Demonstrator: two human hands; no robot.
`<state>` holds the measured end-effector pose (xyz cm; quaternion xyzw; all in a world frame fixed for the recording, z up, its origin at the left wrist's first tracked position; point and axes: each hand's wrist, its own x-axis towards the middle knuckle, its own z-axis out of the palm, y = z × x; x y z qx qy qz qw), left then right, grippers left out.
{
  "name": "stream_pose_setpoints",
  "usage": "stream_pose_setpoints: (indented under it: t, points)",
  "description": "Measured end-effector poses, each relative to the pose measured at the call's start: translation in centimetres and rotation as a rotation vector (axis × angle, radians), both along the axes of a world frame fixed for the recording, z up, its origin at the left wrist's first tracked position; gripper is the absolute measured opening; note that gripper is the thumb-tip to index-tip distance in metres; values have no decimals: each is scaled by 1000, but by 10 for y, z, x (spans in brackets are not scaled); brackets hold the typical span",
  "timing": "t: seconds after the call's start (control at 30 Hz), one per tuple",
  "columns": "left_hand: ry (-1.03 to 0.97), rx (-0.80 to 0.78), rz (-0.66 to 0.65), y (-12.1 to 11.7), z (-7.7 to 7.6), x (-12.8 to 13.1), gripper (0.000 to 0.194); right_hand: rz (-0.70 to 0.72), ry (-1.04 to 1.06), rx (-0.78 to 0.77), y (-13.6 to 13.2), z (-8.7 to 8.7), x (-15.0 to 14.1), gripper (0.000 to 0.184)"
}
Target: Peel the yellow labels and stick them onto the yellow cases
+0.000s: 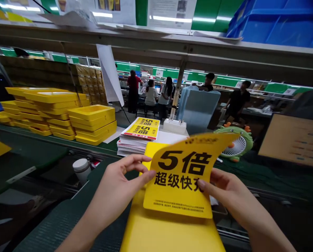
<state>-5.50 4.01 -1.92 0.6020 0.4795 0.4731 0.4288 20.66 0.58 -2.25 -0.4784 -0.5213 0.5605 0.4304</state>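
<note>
The left hand point(114, 190) and right hand point(224, 192) held the bowed yellow printed card point(177, 175) cleanly by its side edges, each closed in a light thumb-and-finger pinch, above the yellow tray point(169, 232), with a stack of printed cards point(137, 138) farther off.

This one head-worn view looks forward and down from the person's head, over a green conveyor bench point(27, 152). The left hand point(116, 189), right hand point(232, 192) and yellow printed card point(177, 178) sit very near the lens at the bottom edge, while co-workers point(164, 96) stand well off at the far side.
</note>
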Motion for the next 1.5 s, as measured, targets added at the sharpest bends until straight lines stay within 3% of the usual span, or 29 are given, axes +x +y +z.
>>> stream_pose_setpoints:
  t: [0.3, 1.27, 1.5]
  points:
    - [40, -111, -13, -1, -25, -4, 40, 141, 51, -106, 6, -15, -5, 26]
    - [54, -100, 12, 5, -34, -4, 35, 97, -14, -141, 11, -21, -4, 30]
    - [45, -121, -4, 6, -34, -4, 34, 81, -61, -84, 9, -20, -7, 27]
